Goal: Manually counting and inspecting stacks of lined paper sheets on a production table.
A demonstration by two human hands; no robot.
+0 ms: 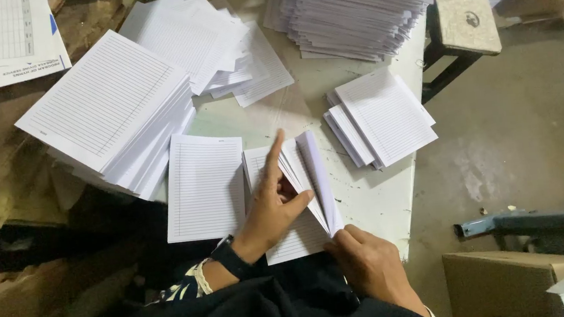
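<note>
At the near edge of the worktop (368, 198), the right hand (373, 263) sits at the lower right corner of a small bundle of lined sheets (299, 191), its fingers curled and pressed against the bundle's near edge where the sheets come together. The left hand (274, 204), with a dark band on its wrist, lies on top of the same bundle: its forefinger is stretched out straight and points away from the person, the thumb is tucked in between the lifted sheets, and the other fingers are bent onto the paper. The sheets on the right side of the bundle stand up fanned, while those under the left hand lie flat.

Just beside the bundle, on its left, a single lined sheet (203, 187) lies flat, its near edge hanging over the worktop's near edge. Farther out toward the right edge, a short stack of lined sheets (382, 120) rests slightly splayed. On the left, a thick stack of lined sheets (111, 106) sits askew, overhanging the left edge. Behind it lies a looser heap of sheets (215, 41), and at the far edge a tall, wide pile of paper (357, 6) is stacked. Off the worktop's right far corner stands a small stool (465, 20) on the concrete floor (527, 128), and a cardboard box (501, 282) stands near the person's right.
</note>
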